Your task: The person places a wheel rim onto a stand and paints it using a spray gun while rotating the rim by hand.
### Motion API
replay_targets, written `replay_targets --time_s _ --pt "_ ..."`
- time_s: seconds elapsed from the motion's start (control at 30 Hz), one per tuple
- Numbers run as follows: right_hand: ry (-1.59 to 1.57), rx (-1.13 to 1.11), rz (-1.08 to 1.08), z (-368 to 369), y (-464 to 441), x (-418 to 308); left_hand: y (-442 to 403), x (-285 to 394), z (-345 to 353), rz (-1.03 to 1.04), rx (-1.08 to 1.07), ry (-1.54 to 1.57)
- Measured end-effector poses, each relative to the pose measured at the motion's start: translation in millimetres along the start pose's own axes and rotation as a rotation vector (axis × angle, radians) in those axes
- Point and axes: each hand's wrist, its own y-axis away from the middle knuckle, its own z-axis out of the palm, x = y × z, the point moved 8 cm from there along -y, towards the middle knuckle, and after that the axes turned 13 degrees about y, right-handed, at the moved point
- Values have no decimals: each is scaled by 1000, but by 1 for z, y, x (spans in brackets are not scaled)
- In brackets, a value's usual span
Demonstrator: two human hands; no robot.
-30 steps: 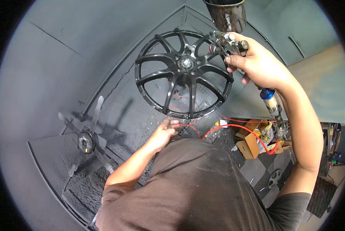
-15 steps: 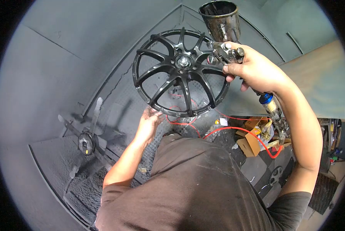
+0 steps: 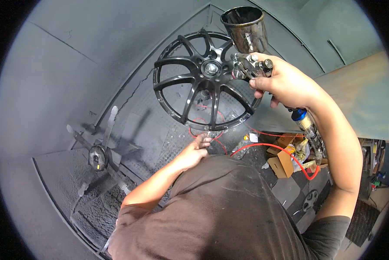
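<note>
In my right hand [image 3: 281, 80] is a spray gun [image 3: 249, 67], held by its handle with my fingers wrapped round it. The gun's dark, paint-stained cup [image 3: 248, 37] sits on top, and a blue-topped air filter [image 3: 302, 117] hangs below my wrist. A black multi-spoke car wheel rim [image 3: 211, 69] stands face up in front of me, with the gun over its right edge. My left hand [image 3: 194, 151] is at the rim's near edge, fingertips reaching up to it, the other fingers loosely bent. Whether the fingertips touch the rim is hard to tell.
A red air hose [image 3: 268, 144] loops from the gun across the floor. At right lie an open cardboard box [image 3: 281, 167] and litter. A paint-coated stand with several arms [image 3: 98, 157] is at left. Grey booth walls [image 3: 73, 82] surround the wheel.
My left hand has moved right along the rim's near edge. The wheel has turned counterclockwise, its spokes shifted. My right hand keeps the spray gun in nearly the same place.
</note>
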Motion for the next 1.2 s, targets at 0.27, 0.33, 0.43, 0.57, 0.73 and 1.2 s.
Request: replay_targets --time_s 0.27,0.33,0.43,0.57,0.73,1.2 --pt "32 -18 -46 0 4 -5 1 49 -88 261 406 391" --pt "11 -14 -55 -1 7 -7 3 56 -74 246 360 441" --pt "-4 -20 -75 -1 9 -13 0 45 -43 179 285 382" --pt "8 -41 -79 3 8 -13 -6 21 -15 89 211 412" --pt "54 -9 -120 2 10 -15 -18 -12 17 47 142 85" --pt "14 29 -207 -5 13 -19 -1 47 -68 391 487 459"
